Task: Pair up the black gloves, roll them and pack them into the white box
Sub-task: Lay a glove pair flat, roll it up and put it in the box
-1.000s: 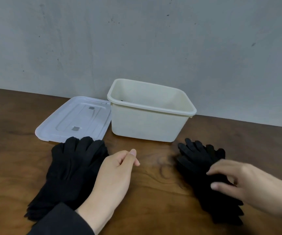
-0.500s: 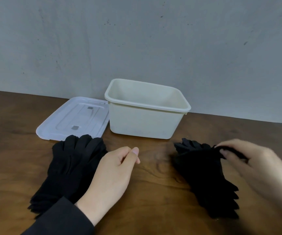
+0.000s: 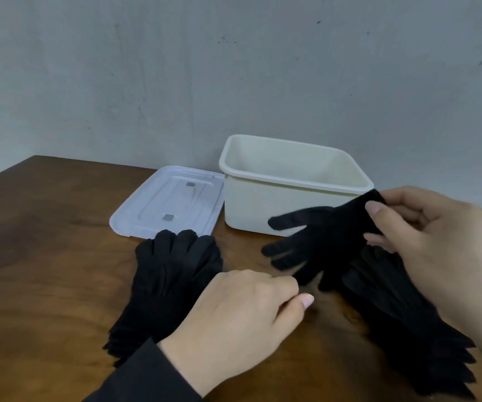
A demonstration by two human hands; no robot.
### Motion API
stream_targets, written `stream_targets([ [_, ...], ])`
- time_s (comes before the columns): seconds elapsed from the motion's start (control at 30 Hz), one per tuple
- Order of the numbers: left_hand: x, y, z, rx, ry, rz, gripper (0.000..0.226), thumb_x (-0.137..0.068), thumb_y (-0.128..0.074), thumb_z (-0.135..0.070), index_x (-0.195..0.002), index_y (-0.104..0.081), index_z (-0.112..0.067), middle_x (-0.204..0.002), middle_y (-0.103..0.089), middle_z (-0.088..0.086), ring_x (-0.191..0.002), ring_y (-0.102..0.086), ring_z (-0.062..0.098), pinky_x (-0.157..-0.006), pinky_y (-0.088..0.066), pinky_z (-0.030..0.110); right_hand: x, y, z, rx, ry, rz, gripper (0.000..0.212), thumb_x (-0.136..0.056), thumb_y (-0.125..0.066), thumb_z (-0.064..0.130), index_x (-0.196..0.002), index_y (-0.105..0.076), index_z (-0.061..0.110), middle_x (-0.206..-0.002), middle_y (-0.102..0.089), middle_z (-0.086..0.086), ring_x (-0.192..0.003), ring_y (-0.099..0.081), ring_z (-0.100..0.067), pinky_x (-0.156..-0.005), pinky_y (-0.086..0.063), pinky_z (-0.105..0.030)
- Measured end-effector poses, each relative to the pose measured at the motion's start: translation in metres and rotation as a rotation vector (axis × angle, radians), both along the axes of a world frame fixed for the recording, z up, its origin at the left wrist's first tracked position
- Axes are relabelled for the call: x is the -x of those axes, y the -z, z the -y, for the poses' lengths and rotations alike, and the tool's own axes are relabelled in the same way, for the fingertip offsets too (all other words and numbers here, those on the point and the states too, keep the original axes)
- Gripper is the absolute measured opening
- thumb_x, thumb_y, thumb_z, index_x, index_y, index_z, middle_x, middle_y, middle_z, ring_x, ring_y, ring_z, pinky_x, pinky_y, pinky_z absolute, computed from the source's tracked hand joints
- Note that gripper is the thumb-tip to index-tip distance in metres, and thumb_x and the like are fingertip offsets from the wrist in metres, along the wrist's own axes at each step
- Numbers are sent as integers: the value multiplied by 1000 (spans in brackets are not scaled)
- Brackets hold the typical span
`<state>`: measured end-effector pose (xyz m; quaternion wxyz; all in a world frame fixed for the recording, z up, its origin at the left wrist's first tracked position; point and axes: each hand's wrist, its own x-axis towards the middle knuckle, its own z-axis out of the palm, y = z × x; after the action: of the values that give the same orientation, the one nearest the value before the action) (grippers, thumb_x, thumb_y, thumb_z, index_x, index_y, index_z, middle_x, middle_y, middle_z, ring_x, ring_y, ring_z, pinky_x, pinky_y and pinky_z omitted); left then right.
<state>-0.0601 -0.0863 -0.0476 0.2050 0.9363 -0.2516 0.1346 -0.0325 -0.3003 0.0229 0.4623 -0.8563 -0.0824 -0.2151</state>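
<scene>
Two stacks of black gloves lie on the wooden table: a left stack (image 3: pixel 170 274) and a right stack (image 3: pixel 408 311). My right hand (image 3: pixel 431 242) pinches the cuff of one black glove (image 3: pixel 318 242) and holds it lifted above the right stack, its fingers pointing left in front of the white box (image 3: pixel 263 210). The box stands open at the back; I see nothing inside it. My left hand (image 3: pixel 236 323) hovers low between the stacks, fingers loosely curled, holding nothing.
The box's translucent lid (image 3: pixel 170 201) lies flat to the left of the box. A grey wall rises right behind the table. The table's left edge (image 3: pixel 2 172) runs diagonally at far left.
My right hand took one glove by the cuff and lifted it off the right stack, up and toward the left. My left hand has barely moved.
</scene>
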Motion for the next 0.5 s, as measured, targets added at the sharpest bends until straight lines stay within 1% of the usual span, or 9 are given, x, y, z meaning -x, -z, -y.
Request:
stream_targets([
  [0.03,0,-7,-4,-46,-25,-5,50,-99,-23,-62,-73,-44,-26,-60,-49,-7,-57,-51,10,-59,-50,31,5,8,-4,33,15,69,12,-91,-66,30,-84,-72,37,-79,-73,24,-73,-70,7,-66,-52,-10],
  [0.1,-1,-19,-17,-113,-106,-41,49,-96,-25,-66,-77,-48,-27,-65,-54,-7,-61,-52,6,-61,-50,27,16,32,-10,168,5,149,8,-87,-66,32,-87,-73,38,-84,-72,28,-81,-66,13,-71,-45,-1],
  [0.17,-7,-28,-39,-141,-207,-137,44,-90,-36,-70,-78,-49,-30,-70,-58,-9,-66,-53,3,-64,-48,25,23,67,-15,299,-82,91,18,-84,-64,40,-97,-76,38,-92,-72,30,-96,-62,16,-86,-41,2],
  [0.2,-10,-31,-53,-149,-256,-226,41,-87,-44,-70,-78,-50,-30,-72,-59,-9,-68,-54,3,-65,-47,25,25,86,-17,384,-124,50,23,-87,-61,46,-102,-77,38,-100,-71,29,-103,-61,15,-93,-43,-4],
  [0.27,-14,-31,-81,-186,-318,-429,36,-79,-60,-68,-80,-54,-33,-76,-61,-10,-70,-56,3,-64,-44,23,27,119,-17,575,-192,-15,31,-90,-54,61,-101,-76,41,-108,-68,31,-110,-59,13,-92,-54,-20],
  [0.3,-14,-30,-92,-197,-334,-509,35,-74,-65,-68,-81,-56,-35,-78,-62,-12,-70,-58,3,-63,-44,22,27,129,-16,612,-231,-42,40,-88,-50,69,-100,-76,42,-112,-66,33,-114,-56,13,-91,-54,-24],
  [0.33,-12,-28,-103,-201,-341,-573,35,-69,-67,-70,-82,-57,-39,-80,-64,-15,-70,-60,2,-63,-45,21,27,135,-15,600,-259,-59,45,-87,-46,74,-101,-76,42,-116,-63,34,-119,-52,13,-93,-51,-25],
  [0.4,-7,-25,-114,-207,-332,-654,39,-59,-68,-74,-86,-57,-47,-87,-62,-28,-72,-59,-7,-61,-46,19,24,137,-12,553,-262,-62,50,-89,-41,75,-99,-76,41,-116,-61,35,-120,-47,14,-93,-43,-23],
  [0.5,-1,-18,-123,-244,-304,-630,52,-45,-60,-81,-91,-50,-60,-98,-51,-42,-78,-54,-15,-64,-48,20,23,139,-11,517,-253,-34,49,-93,-37,70,-96,-76,41,-111,-61,34,-114,-50,12,-91,-41,-23],
])
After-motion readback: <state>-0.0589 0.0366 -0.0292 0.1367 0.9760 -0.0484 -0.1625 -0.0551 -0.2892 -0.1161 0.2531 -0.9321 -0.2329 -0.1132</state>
